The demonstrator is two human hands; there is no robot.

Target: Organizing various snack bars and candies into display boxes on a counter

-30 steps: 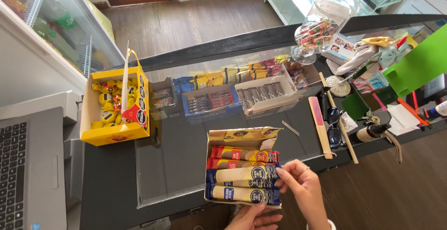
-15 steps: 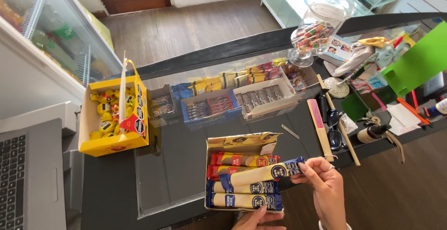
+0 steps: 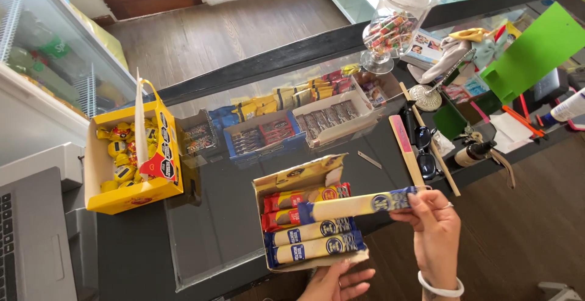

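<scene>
Wood flooring runs behind a dark glass-topped table (image 3: 201,228) crowded with shop goods: a yellow carton of round sweets (image 3: 131,161) at the left, shallow trays of wrapped bars (image 3: 286,124) under the glass, a glass jar of lollipops (image 3: 393,24) farther back, and a corner of a laptop (image 3: 30,240) at the near left edge.

Near the front edge lies an open cardboard display box (image 3: 298,176) with its lid flap folded back. The right hand (image 3: 436,231) grips one long bar in a cream and blue wrapper (image 3: 359,203) by its end, fingers closed on it, holding it slantwise just above the box so that its far end overlaps the rows inside. The left hand (image 3: 338,279) rests against the near wall of the box, fingers loosely spread; whether it grips the box I cannot tell.

Inside, two red-wrapped bars and two blue-wrapped ones lie side by side, filling most of the floor. Judging from that, the box is nearly full or barely started on; the pictures do not settle whether the held bar is coming out or going in.
</scene>
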